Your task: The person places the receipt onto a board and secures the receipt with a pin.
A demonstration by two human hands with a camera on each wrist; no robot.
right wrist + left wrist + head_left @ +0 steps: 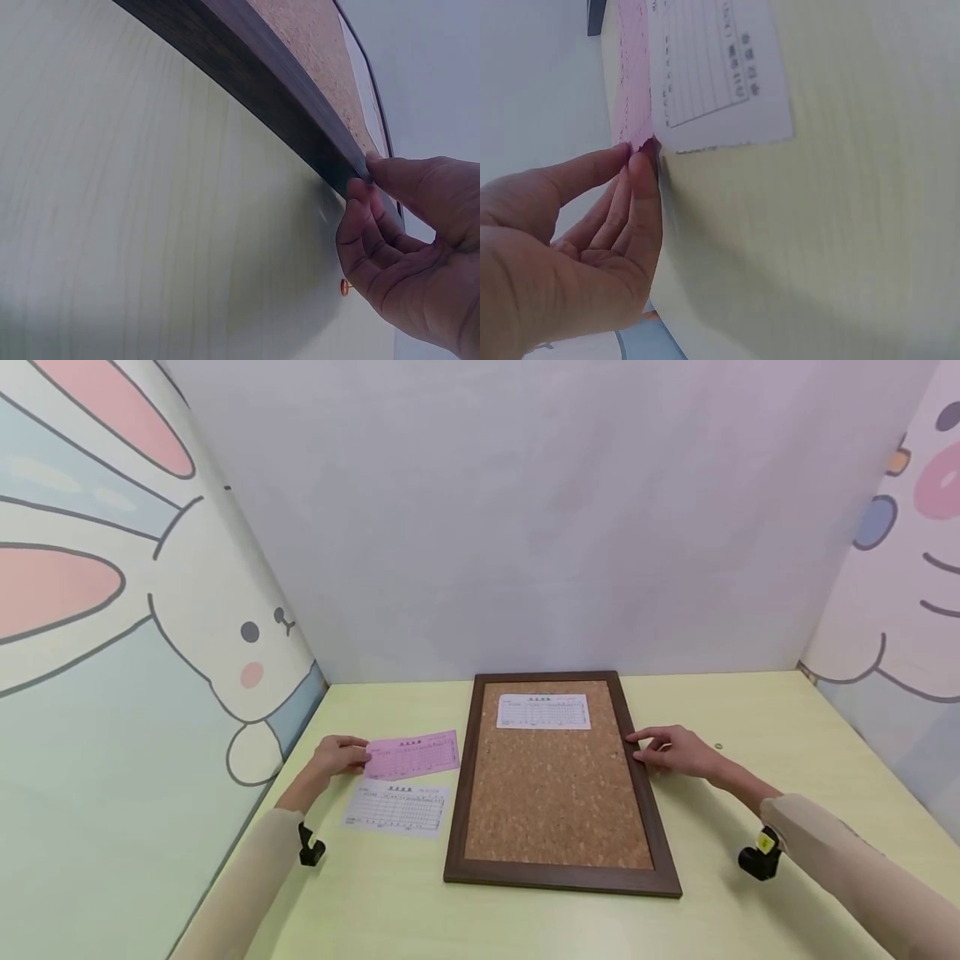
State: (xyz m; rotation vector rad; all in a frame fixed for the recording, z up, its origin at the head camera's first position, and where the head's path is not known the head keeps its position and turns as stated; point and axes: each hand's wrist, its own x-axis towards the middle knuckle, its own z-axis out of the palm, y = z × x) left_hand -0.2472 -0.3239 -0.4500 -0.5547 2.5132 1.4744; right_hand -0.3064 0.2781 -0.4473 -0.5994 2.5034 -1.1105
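Pinching: left hand [339, 755], pink slip [414, 757] (long axis sideways, right end farther); right hand [677, 751], corkboard frame [652, 827].

The pale yellow wood-grain surface [555, 931] offers a free stretch in front of the dark-brown-framed rectangular cork board [558, 802]. The board's far end reaches close to the plain grey back wall [525, 527], leaving little passage. At left, 1 pink printed paper slip [414, 757] and 1 white printed paper slip [396, 810] leave only a narrow strip beside the frame; the left hand [342, 755] blocks their outer side. The right hand [672, 750] obstructs the frame's right side, with open room farther right.
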